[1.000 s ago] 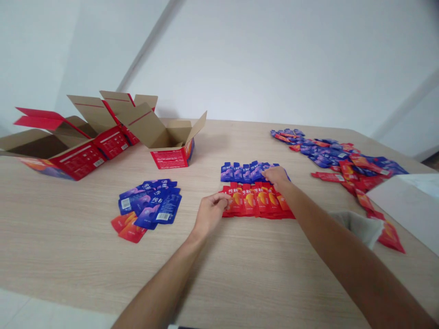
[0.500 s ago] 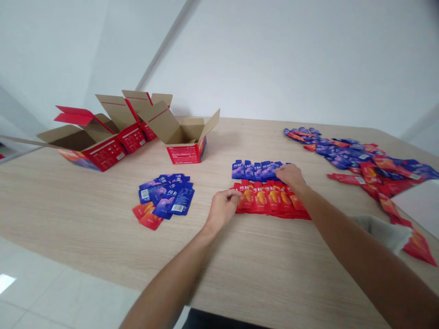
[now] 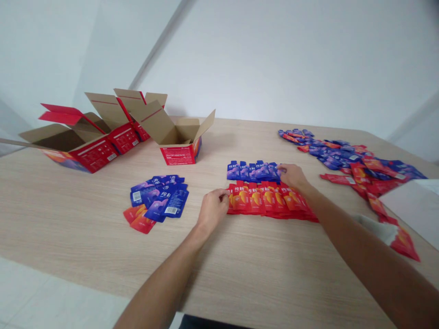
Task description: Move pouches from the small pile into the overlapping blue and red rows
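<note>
A row of overlapping red pouches with orange fruit prints lies in front of me. Just behind it runs a shorter row of purple-blue pouches. My left hand is at the left end of the red row, its fingers curled and closed at the edge of the end pouch. At the right end of the blue row, my right hand has thumb and fingers pinched on the last blue pouch. The right forearm passes over the right end of the red row and partly hides it.
Left of the rows lies a loose fan of blue pouches and red pouches. An open carton stands behind, with several more open cartons farther left. A long mixed pouch heap and a white sheet-like object are at right.
The view has shifted slightly, so most things appear farther left. Both hands stay at the rows; the right fingers now sit more at the blue row's end, showing more of its last pouch.
</note>
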The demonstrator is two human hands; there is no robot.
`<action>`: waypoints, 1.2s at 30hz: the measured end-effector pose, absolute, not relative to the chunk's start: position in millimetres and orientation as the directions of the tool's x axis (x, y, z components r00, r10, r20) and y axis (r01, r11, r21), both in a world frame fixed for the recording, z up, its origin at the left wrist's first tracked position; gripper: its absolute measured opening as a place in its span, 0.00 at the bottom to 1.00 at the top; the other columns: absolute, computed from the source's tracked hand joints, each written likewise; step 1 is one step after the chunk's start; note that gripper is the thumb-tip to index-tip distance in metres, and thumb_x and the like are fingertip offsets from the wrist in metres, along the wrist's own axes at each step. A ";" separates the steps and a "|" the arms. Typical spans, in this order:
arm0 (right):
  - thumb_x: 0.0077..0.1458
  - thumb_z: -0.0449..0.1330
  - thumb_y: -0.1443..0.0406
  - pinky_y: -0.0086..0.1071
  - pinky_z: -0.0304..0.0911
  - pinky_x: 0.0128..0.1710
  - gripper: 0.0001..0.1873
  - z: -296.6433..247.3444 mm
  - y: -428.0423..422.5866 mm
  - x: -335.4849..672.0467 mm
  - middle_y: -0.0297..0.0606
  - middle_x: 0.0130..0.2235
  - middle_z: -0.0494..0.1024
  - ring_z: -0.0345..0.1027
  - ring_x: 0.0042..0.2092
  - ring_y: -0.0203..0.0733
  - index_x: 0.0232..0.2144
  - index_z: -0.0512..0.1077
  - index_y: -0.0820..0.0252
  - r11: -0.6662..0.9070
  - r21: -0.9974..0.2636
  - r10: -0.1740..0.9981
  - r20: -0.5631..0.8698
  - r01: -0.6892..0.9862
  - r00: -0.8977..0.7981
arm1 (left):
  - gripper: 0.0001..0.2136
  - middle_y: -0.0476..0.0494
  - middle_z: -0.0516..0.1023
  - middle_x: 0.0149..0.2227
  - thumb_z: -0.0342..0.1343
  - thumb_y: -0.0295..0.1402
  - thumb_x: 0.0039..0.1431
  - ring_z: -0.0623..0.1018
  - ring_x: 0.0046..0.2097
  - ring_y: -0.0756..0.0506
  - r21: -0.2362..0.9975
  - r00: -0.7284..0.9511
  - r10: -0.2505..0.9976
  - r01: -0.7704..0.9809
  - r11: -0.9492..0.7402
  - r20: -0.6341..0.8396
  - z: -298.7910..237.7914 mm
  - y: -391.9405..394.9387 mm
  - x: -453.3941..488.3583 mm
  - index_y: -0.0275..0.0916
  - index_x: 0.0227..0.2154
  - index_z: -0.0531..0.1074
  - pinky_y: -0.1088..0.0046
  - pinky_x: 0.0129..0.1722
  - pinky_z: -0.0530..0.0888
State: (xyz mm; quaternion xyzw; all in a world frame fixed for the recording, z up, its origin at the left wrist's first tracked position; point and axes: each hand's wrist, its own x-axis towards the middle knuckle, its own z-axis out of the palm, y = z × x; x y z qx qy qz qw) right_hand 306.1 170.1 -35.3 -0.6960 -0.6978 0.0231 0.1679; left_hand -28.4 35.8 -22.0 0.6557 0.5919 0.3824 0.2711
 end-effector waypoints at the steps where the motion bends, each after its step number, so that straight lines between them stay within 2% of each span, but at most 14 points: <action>1: 0.55 0.58 0.69 0.37 0.65 0.58 0.20 -36.2 171.1 307.4 0.40 0.52 0.79 0.72 0.55 0.50 0.50 0.80 0.57 0.072 -0.236 0.982 0.189 0.969 -0.027 | 0.14 0.44 0.85 0.37 0.51 0.25 0.57 0.82 0.38 0.46 0.807 0.009 0.983 0.570 -0.153 0.181 -21.9 35.0 -27.5 0.38 0.36 0.82 0.72 0.45 0.74; 5: 0.59 0.58 0.67 0.47 0.61 0.61 0.25 -41.5 177.4 306.4 0.40 0.63 0.69 0.60 0.64 0.54 0.59 0.73 0.51 0.202 -0.072 0.978 0.061 0.977 -0.198 | 0.13 0.44 0.85 0.37 0.51 0.25 0.57 0.82 0.38 0.46 0.801 0.009 0.984 0.579 -0.151 0.178 -21.0 33.7 -26.4 0.38 0.35 0.82 0.72 0.46 0.75; 8: 0.62 0.56 0.63 0.54 0.59 0.61 0.26 -46.3 181.6 305.0 0.44 0.64 0.66 0.56 0.66 0.58 0.62 0.69 0.50 0.191 0.004 0.982 -0.007 0.982 -0.191 | 0.14 0.44 0.85 0.36 0.51 0.25 0.57 0.82 0.38 0.46 0.793 0.017 0.983 0.589 -0.156 0.181 -20.7 34.7 -28.0 0.39 0.35 0.82 0.72 0.45 0.75; 11: 0.63 0.56 0.58 0.58 0.58 0.60 0.26 -48.8 182.2 306.5 0.46 0.65 0.64 0.57 0.65 0.60 0.63 0.68 0.48 0.168 0.040 0.986 -0.024 0.985 -0.167 | 0.14 0.44 0.85 0.36 0.51 0.25 0.57 0.82 0.38 0.46 0.787 0.020 0.984 0.597 -0.154 0.177 -20.6 35.7 -29.2 0.39 0.35 0.82 0.73 0.45 0.74; 16: 0.62 0.57 0.55 0.61 0.58 0.59 0.25 -42.2 178.1 308.1 0.47 0.64 0.66 0.59 0.64 0.62 0.60 0.72 0.50 0.121 0.048 0.992 -0.036 0.992 -0.119 | 0.14 0.43 0.85 0.38 0.51 0.25 0.57 0.82 0.39 0.45 0.779 0.023 0.987 0.611 -0.141 0.160 -19.2 34.8 -27.6 0.39 0.36 0.82 0.72 0.45 0.74; 18: 0.63 0.55 0.57 0.62 0.57 0.60 0.26 -38.4 177.5 304.4 0.45 0.64 0.66 0.55 0.66 0.61 0.62 0.70 0.51 0.168 0.029 0.986 -0.015 0.985 -0.168 | 0.14 0.42 0.85 0.38 0.51 0.25 0.57 0.82 0.39 0.45 0.778 0.025 0.987 0.612 -0.138 0.156 -19.2 34.3 -27.0 0.39 0.36 0.82 0.72 0.45 0.74; 22: 0.62 0.52 0.67 0.64 0.57 0.60 0.30 -37.9 180.6 292.0 0.35 0.69 0.59 0.49 0.69 0.58 0.66 0.64 0.48 0.338 -0.003 0.941 -0.019 0.941 -0.338 | 0.14 0.43 0.85 0.38 0.51 0.24 0.57 0.82 0.39 0.45 0.774 0.035 0.986 0.616 -0.148 0.161 -21.2 34.6 -28.3 0.39 0.36 0.82 0.72 0.45 0.74; 30: 0.50 0.55 0.72 0.65 0.53 0.62 0.39 -47.0 187.4 288.4 0.30 0.68 0.60 0.47 0.69 0.59 0.64 0.66 0.44 0.378 0.023 0.921 -0.115 0.925 -0.373 | 0.14 0.41 0.85 0.38 0.50 0.25 0.58 0.81 0.39 0.45 0.743 0.066 0.987 0.651 -0.151 0.143 -22.8 36.5 -31.0 0.38 0.36 0.82 0.72 0.41 0.72; 36: 0.50 0.56 0.72 0.67 0.51 0.62 0.37 -44.7 181.8 283.6 0.32 0.67 0.63 0.49 0.69 0.58 0.62 0.69 0.43 0.351 0.031 0.930 -0.131 0.936 -0.344 | 0.15 0.40 0.85 0.38 0.49 0.25 0.58 0.81 0.39 0.45 0.724 0.074 0.986 0.670 -0.162 0.152 -21.8 35.8 -31.2 0.38 0.35 0.82 0.73 0.41 0.72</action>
